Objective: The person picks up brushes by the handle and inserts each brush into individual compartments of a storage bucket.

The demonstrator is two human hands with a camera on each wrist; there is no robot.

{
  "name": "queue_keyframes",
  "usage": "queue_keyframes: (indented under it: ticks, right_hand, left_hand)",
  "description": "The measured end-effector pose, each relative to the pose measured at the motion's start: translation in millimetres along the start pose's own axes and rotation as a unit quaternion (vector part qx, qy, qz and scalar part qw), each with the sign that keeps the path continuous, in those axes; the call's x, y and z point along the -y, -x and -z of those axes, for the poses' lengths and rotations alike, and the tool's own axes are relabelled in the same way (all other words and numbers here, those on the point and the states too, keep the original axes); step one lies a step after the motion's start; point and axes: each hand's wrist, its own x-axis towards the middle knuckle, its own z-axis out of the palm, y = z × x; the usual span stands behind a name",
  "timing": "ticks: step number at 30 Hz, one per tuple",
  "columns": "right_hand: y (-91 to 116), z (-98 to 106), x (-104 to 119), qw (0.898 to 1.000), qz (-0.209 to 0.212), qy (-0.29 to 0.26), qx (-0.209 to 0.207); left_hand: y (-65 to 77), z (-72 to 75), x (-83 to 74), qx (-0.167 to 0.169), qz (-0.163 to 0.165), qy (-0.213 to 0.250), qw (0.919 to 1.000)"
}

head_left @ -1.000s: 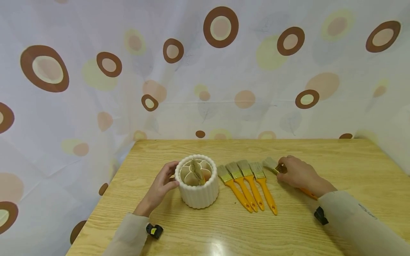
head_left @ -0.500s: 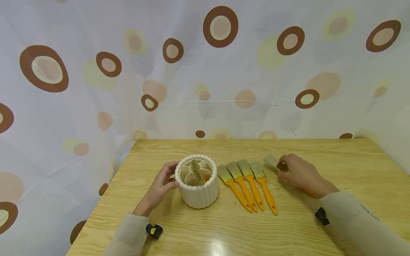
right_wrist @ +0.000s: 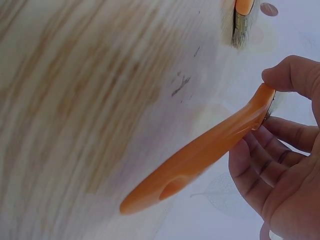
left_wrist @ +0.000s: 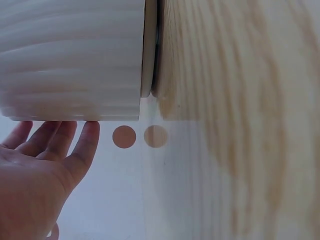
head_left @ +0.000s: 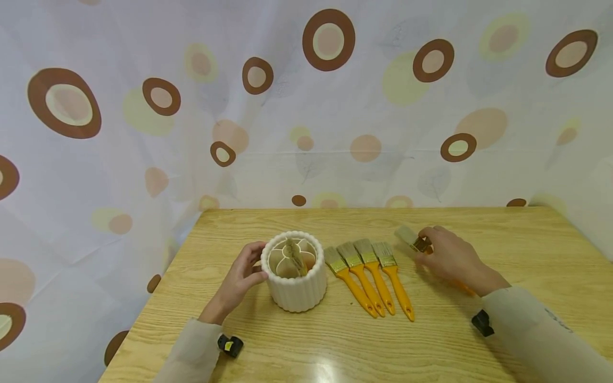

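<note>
A cream ribbed pot [head_left: 297, 295] with a divided, petal-like top stands on the table. One paintbrush [head_left: 294, 255] is in it, bristles upward. My left hand [head_left: 239, 274] rests against the pot's left side; in the left wrist view its fingertips [left_wrist: 90, 130] touch the wall of the pot. To the right, my right hand [head_left: 452, 255] holds another paintbrush, pinched near its metal collar, with the bristles [head_left: 406, 236] pointing up and left. Its orange handle [right_wrist: 195, 155] slants out below the fingers in the right wrist view.
Several orange-handled paintbrushes [head_left: 394, 279] lie side by side between the pot and my right hand, bristles away from me. The wooden table [head_left: 287, 346] ends at the back against a pale curtain [head_left: 268, 181] with brown and beige circles.
My right hand has lifted slightly up and away with its paintbrush, and the bristles have turned a little. The left hand and pot have stayed where they were.
</note>
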Motion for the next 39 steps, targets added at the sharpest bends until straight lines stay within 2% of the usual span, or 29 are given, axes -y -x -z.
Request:
queue_keyframes:
  ticks: [18, 39]
  right_hand:
    - [4.5, 4.2, 6.1, 0.999, 0.009, -0.016, -0.027]
    - [10.2, 2.6, 18.2, 0.997, 0.024, -0.04, -0.057]
  left_hand:
    - [-0.4, -0.1, -1.2, 0.003, 0.005, 0.002, 1.0]
    - [-0.2, 0.2, 0.3, 0.001, -0.004, 0.014, 0.9999]
